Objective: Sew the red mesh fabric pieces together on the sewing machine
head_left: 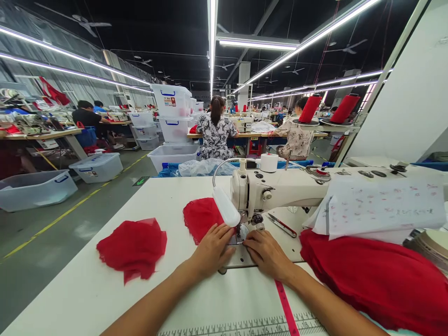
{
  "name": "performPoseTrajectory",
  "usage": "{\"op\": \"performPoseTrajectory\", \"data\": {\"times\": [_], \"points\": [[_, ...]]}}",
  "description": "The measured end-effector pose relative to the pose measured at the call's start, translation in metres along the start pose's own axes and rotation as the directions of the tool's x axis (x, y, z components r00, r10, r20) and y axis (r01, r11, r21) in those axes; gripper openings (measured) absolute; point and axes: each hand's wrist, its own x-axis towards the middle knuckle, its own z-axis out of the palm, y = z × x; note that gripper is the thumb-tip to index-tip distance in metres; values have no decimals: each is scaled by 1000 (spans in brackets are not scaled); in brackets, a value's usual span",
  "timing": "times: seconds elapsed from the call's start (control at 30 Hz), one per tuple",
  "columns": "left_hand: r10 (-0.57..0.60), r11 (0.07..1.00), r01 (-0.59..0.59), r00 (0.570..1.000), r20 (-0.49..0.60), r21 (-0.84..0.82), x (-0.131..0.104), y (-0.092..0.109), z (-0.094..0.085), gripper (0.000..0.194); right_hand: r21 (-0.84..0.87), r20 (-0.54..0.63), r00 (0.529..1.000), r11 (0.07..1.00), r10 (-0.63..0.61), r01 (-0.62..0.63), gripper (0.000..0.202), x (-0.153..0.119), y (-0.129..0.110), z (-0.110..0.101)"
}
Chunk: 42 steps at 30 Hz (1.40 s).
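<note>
A white sewing machine (pixel 287 186) stands on the white table (pixel 84 298), its small lamp (pixel 226 207) hanging over the needle area. My left hand (pixel 214 249) lies with fingers spread at the left of the needle plate (pixel 239 234), touching the edge of a red fabric piece (pixel 201 217). Just right of the plate is my right hand (pixel 268 252), its fingers bent together and pointing at the needle; what they hold, if anything, is too small to tell. Another red fabric piece (pixel 135 247) lies farther left on the table.
Red-handled snips (pixel 283 226) lie behind my right hand. A large red fabric pile (pixel 378 275) and marked paper sheets (pixel 385 205) are at the right. A printed ruler (pixel 245 328) and a pink strip (pixel 286 308) run near the front. Beyond are plastic bins (pixel 175 154) and seated people.
</note>
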Motion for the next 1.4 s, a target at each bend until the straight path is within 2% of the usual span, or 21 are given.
{"op": "performPoseTrajectory", "data": {"times": [0.1,0.17,0.27,0.37,0.5,0.57,0.63,0.83,0.93,1.17,1.4], "points": [[-84,987,86,996,-18,133,-7,-11,-12,38,12,11,1000,1000,2,-2,20,0,-1,-2],[-163,967,153,986,36,204,-16,-11,-19,42,28,3,1000,1000,5,-6,20,0,-1,-3],[-208,949,167,969,132,268,-30,6,-28,53,53,-16,1000,999,12,-11,22,1,-1,-4],[-154,958,103,972,179,268,-38,34,-36,54,63,-25,1000,998,5,-4,22,0,0,-6],[-105,980,87,990,99,178,-37,51,-39,37,81,9,999,996,-41,40,21,-2,-2,-8],[-101,985,92,993,56,143,-35,50,-35,33,102,43,997,993,-69,64,24,-2,-4,-10],[-101,991,94,992,71,99,-32,48,-30,36,124,65,994,990,-82,74,25,-2,-5,-12],[-84,992,109,945,315,-62,-28,46,-19,58,139,68,995,988,-70,60,24,-3,-3,-12],[-45,994,79,928,370,-77,-28,44,-16,59,126,71,994,989,-87,78,22,-4,-2,-13],[37,997,-9,924,381,-76,-31,32,-18,52,110,99,990,990,-102,91,20,-3,-7,-17],[78,994,-46,932,354,-98,-29,19,-19,49,90,107,990,992,-94,85,18,-2,-9,-15]]}}
